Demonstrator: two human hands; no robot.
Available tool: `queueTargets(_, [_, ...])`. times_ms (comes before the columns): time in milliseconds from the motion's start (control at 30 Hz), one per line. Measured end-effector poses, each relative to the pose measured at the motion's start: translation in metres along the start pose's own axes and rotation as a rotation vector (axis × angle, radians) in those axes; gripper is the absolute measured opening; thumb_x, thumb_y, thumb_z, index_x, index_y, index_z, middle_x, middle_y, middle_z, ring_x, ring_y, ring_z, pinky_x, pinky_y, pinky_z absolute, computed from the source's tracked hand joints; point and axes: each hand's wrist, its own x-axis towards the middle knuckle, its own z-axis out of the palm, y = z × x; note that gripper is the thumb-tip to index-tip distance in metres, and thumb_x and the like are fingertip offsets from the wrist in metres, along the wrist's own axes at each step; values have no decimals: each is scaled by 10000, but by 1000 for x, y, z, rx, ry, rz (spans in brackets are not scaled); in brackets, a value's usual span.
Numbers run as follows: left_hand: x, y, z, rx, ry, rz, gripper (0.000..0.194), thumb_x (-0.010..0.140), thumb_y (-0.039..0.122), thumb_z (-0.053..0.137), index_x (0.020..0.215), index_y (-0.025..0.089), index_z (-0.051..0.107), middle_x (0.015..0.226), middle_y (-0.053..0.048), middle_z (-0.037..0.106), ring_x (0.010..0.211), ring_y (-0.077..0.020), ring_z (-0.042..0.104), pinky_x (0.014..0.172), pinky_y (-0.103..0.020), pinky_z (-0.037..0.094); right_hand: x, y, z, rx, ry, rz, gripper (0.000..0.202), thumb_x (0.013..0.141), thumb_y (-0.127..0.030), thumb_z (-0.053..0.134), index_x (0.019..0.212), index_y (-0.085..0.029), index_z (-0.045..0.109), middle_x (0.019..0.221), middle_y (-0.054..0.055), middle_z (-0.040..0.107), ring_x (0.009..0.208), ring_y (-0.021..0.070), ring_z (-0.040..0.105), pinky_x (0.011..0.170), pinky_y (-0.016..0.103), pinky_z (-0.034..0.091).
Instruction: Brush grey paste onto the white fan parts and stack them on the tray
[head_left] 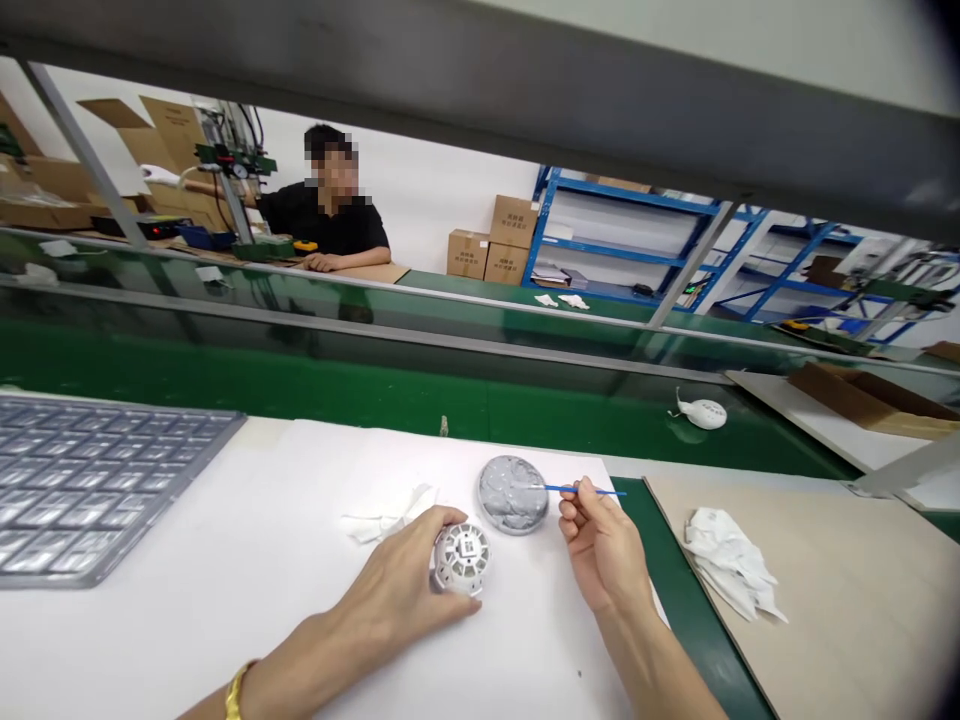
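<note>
My left hand holds a round white part between thumb and fingers, its slotted face with a small square in the centre turned up. In my right hand is a thin blue stick, pinched near its middle. The stick's pale tip lies over a round dish of grey material, just beyond and right of the white part. A crumpled white tissue rests on the white sheet behind my left hand.
A clear plastic tray lies at the left. Crumpled white cloth sits on brown board at the right. Beyond, a green conveyor carries a white round item. A person in black sits across, near cardboard boxes.
</note>
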Motion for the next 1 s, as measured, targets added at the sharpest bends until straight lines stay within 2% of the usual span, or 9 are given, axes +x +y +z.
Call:
queueTargets(233, [1,-3,2,-27,13,9,543,610,295,690,1111,220,496,1051,-51,599,946,-257,572,800,-362,474,-31,9,2,-224,-80,-33,274,726,-416,716,753,-162,618,681,30,590,556,114,471,472,221,368])
queueTargets(400, [1,-4,3,-43,30,5,550,602,307,708,1104,230,495,999,-30,600,889,-237,575,754,-340,472,-34,14,-1,-345,-112,-86,295,759,-445,679,792,-157,627,639,30,585,559,121,460,499,233,365])
queueTargets(567, [1,-2,-1,-59,-18,-3,552,608,321,708,1106,221,491,1015,-42,592,905,-243,567,757,-344,476,-34,18,-4,-419,-115,-125,322,747,-472,678,808,-161,623,623,30,585,551,132,472,495,246,368])
queueTargets(1000, [1,-8,-1,-134,9,8,556,569,312,745,1059,228,497,959,-16,599,848,-217,576,691,-299,472,-44,13,-2,-558,-182,-300,272,800,-443,622,838,-174,615,703,62,625,551,153,501,512,289,412])
